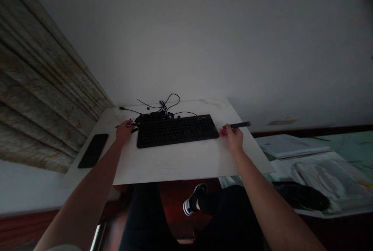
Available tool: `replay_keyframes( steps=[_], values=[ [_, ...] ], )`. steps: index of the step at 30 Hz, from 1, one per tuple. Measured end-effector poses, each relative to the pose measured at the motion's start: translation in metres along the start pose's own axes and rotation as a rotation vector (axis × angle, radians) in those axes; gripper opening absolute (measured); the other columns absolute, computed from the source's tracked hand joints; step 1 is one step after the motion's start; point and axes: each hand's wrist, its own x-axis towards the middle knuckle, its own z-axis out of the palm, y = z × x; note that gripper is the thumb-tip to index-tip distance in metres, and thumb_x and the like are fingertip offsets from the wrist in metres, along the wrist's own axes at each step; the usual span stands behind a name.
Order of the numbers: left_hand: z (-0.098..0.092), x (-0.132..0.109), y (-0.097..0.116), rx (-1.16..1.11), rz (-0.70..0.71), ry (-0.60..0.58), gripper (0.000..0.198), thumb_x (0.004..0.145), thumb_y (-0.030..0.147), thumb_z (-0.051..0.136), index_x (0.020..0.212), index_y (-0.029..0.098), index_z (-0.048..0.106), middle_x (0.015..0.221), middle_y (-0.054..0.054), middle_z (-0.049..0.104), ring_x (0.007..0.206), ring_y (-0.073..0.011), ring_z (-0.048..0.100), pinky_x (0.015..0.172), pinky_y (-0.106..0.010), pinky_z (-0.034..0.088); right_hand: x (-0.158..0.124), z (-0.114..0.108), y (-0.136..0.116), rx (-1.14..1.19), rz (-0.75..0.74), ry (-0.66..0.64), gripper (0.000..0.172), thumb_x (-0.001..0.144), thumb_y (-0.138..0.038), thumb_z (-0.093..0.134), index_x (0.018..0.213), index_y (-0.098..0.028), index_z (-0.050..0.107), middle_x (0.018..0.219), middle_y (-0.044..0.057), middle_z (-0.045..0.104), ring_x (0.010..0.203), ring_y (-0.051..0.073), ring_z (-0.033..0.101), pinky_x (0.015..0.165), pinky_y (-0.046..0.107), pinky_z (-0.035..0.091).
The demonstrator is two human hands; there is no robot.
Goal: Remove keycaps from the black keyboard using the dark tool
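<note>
A black keyboard [175, 131] lies slightly turned on the white table [175, 161], with tangled black cables [163, 109] and small dark parts behind it. At its left end is my left hand [124, 131], fingers closed; thin dark and bluish bits show around the fingertips, too small to name. Beyond the keyboard's right end, my right hand [234, 137] pinches a long dark strip [240, 124] that points right past the table's side. Something small and red [223, 132] shows by the fingers of that hand; whether it is held I cannot tell.
A black phone [93, 150] rests at the table's left, near a patterned curtain [43, 88]. The wall [204, 41] stands behind. Papers [291, 146], a clear plastic bag [323, 179] and a dark oval thing [303, 196] lie on a surface at right. My legs are under the table.
</note>
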Motion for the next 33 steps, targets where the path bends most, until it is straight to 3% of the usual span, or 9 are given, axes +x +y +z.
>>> replay_keyframes(
  steps=[7,10,13,16,20,25,29,33],
  values=[
    [-0.003,-0.004,0.009,-0.051,0.045,0.025,0.039,0.081,0.02,0.065,0.12,0.017,0.065,0.107,-0.008,0.07,0.091,-0.0208,0.067,0.09,-0.037,0.053,0.0,0.0,0.0,0.04,0.013,0.009,0.041,0.072,-0.053,0.077,0.083,-0.016,0.062,0.06,0.003,0.068,0.047,0.017,0.064,0.047,0.028,0.056],
    [-0.001,-0.011,0.021,-0.054,0.118,0.15,0.042,0.084,0.021,0.06,0.126,0.017,0.06,0.115,-0.009,0.065,0.097,-0.0215,0.065,0.095,-0.039,0.053,0.001,0.001,0.001,0.046,0.016,0.011,0.042,0.071,-0.054,0.077,0.083,-0.016,0.062,0.06,0.003,0.068,0.047,0.017,0.064,0.047,0.028,0.056],
    [0.011,-0.028,0.048,-0.046,0.281,0.266,0.038,0.087,0.019,0.054,0.125,0.016,0.059,0.121,-0.012,0.061,0.107,-0.0237,0.061,0.101,-0.041,0.049,0.001,0.002,0.001,0.055,0.025,0.029,0.042,0.071,-0.054,0.077,0.081,-0.017,0.061,0.059,0.002,0.068,0.046,0.016,0.063,0.046,0.027,0.055],
    [0.038,-0.058,0.091,-0.038,0.503,0.214,0.033,0.088,0.014,0.052,0.12,0.018,0.061,0.119,-0.011,0.061,0.116,-0.025,0.057,0.105,-0.042,0.046,0.001,0.002,0.001,0.086,0.03,0.042,0.043,0.071,-0.055,0.078,0.08,-0.017,0.06,0.059,0.002,0.068,0.046,0.016,0.063,0.045,0.027,0.055],
    [0.095,-0.11,0.154,-0.041,0.787,-0.028,0.028,0.089,0.013,0.052,0.112,0.022,0.065,0.118,-0.009,0.062,0.115,-0.0233,0.058,0.103,-0.04,0.046,0.001,0.0,0.001,0.11,0.032,0.047,0.047,0.07,-0.059,0.078,0.081,-0.017,0.059,0.06,0.003,0.069,0.047,0.017,0.064,0.046,0.028,0.056],
    [0.164,-0.16,0.216,-0.011,0.905,-0.157,0.027,0.091,0.017,0.055,0.116,0.02,0.064,0.118,-0.009,0.064,0.113,-0.0234,0.059,0.101,-0.039,0.048,0.002,-0.002,0.002,0.117,0.027,0.036,0.051,0.069,-0.063,0.078,0.084,-0.017,0.06,0.062,0.003,0.069,0.048,0.017,0.065,0.046,0.028,0.055],
    [0.192,-0.175,0.238,0.055,0.897,-0.18,0.038,0.092,0.03,0.058,0.128,0.017,0.057,0.125,-0.012,0.063,0.118,-0.0264,0.058,0.106,-0.042,0.045,0.002,-0.003,0.004,0.116,-0.001,0.019,0.051,0.069,-0.063,0.077,0.085,-0.017,0.06,0.065,0.003,0.07,0.051,0.017,0.066,0.047,0.027,0.055],
    [0.2,-0.177,0.239,0.104,0.912,-0.197,0.053,0.096,0.041,0.054,0.14,0.014,0.047,0.135,-0.015,0.06,0.125,-0.0278,0.055,0.111,-0.044,0.04,0.001,-0.002,0.004,0.115,-0.004,-0.016,0.052,0.069,-0.064,0.077,0.087,-0.018,0.06,0.073,0.004,0.072,0.06,0.019,0.07,0.05,0.028,0.057]
  ],
)
